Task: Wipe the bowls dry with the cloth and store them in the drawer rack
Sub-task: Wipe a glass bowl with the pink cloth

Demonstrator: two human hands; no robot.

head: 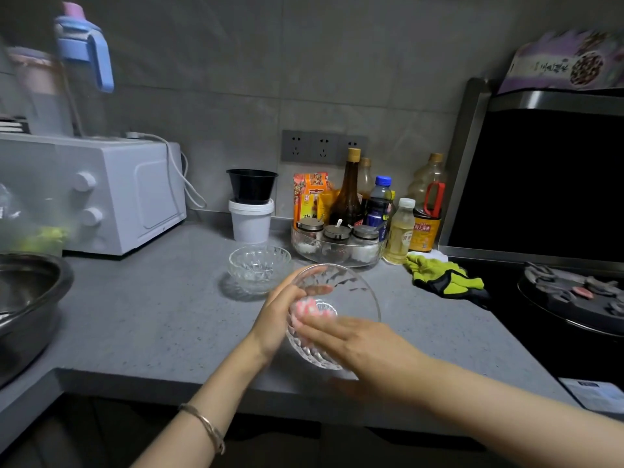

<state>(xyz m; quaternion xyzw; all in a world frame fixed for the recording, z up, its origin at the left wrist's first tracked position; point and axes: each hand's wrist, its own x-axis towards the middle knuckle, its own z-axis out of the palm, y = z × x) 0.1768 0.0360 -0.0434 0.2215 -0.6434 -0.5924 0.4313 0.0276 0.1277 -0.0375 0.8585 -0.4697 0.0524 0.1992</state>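
- Two cut-glass bowls are in sight: a tilted bowl [354, 292] held above the front part of the grey counter [152, 315], and an upright bowl [259, 268] standing on the counter just behind it, not touching it.
- The left hand [280, 312] clasps the tilted bowl by its rim, with fingers curled inside the wall and showing through the glass.
- A pink cloth [309, 309] sits bunched against the bottom of the tilted bowl.
- The right hand [358, 342] reaches into the bowl. It is motion-blurred, but its fingers seem stretched out flat, pressing the cloth rather than pinching it.
- Behind the bowls, a black tub [251, 185] is stacked on a white tub [250, 221], next to a glass tray [334, 255] of lidded jars.
- A white microwave [125, 194] stands at the left, and green gloves [442, 278] lie at the right.
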